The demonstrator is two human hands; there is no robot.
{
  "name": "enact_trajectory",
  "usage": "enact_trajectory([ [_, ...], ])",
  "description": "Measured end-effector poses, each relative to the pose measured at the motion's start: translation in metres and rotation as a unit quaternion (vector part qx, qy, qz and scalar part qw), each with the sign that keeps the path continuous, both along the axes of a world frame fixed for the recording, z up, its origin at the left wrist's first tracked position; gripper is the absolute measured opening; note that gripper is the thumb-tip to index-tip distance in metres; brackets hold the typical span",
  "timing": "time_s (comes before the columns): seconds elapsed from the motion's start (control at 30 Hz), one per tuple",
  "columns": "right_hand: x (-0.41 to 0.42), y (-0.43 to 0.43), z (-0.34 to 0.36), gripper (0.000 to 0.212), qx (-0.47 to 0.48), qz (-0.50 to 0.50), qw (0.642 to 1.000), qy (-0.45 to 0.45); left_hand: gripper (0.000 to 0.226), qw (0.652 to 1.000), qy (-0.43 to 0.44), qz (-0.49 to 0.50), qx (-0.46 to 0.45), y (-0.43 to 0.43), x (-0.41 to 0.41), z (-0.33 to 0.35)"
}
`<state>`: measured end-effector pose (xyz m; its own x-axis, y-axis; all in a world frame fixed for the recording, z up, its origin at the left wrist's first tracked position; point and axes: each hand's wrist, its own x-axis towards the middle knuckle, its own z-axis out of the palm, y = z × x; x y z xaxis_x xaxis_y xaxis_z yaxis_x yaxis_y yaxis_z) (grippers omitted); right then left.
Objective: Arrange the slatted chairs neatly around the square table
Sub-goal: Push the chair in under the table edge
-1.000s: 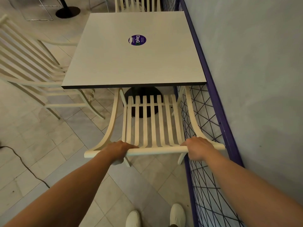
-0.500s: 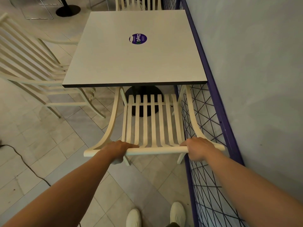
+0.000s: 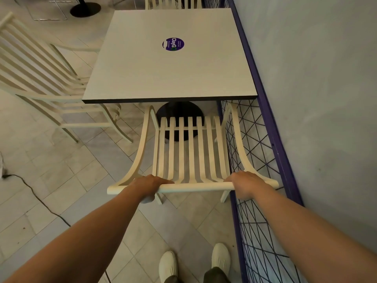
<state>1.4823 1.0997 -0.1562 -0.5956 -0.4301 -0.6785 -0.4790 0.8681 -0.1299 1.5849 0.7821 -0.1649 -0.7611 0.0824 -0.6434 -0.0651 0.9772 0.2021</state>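
Stands at the near side of the square table [image 3: 173, 74], gripping the top rail [image 3: 195, 187] of the near slatted chair [image 3: 191, 152] with both hands. Wraps the left hand [image 3: 150, 184] over the rail toward its left end, fingers curled over the far edge and clamped on the wood. Clamps the right hand [image 3: 243, 184] on the same rail close to its right end, knuckles up, fingers folded round it.

Between the two hands, cream slats running away toward the table's near edge, with the round black base [image 3: 179, 111] under the table showing beyond them. Just beside the chair's right arm, a purple mesh fence [image 3: 257, 231] along a grey wall [image 3: 326, 99].

To the left of the table, a second slatted chair [image 3: 40, 78], turned at an angle, its seat partly under the table's left edge. At the far side, only the back of a third chair [image 3: 173, 2] in view. On the tabletop, toward the far half, a round purple sticker [image 3: 173, 44].

Near the bottom edge, two white shoes [image 3: 168, 264] on the tiled floor [image 3: 71, 180]. On the left, a black cable [image 3: 40, 201] across the tiles.
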Motion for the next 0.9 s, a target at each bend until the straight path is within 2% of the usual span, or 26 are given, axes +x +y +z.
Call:
enact_trajectory([
  [0.3, 0.032, 0.008, -0.001, 0.055, -0.002, 0.011, 1.0, 0.005, 0.076, 1.0, 0.01, 0.01, 0.006, 0.007, 0.035, -0.005],
  [0.57, 0.045, 0.012, -0.004, 0.062, -0.002, 0.008, 1.0, 0.01, 0.077, 1.0, 0.01, 0.018, 0.004, 0.007, 0.047, -0.007],
  [0.9, 0.048, 0.014, -0.004, 0.057, 0.0, 0.011, 1.0, 0.008, 0.073, 1.0, 0.017, 0.023, -0.001, 0.011, 0.051, -0.01],
])
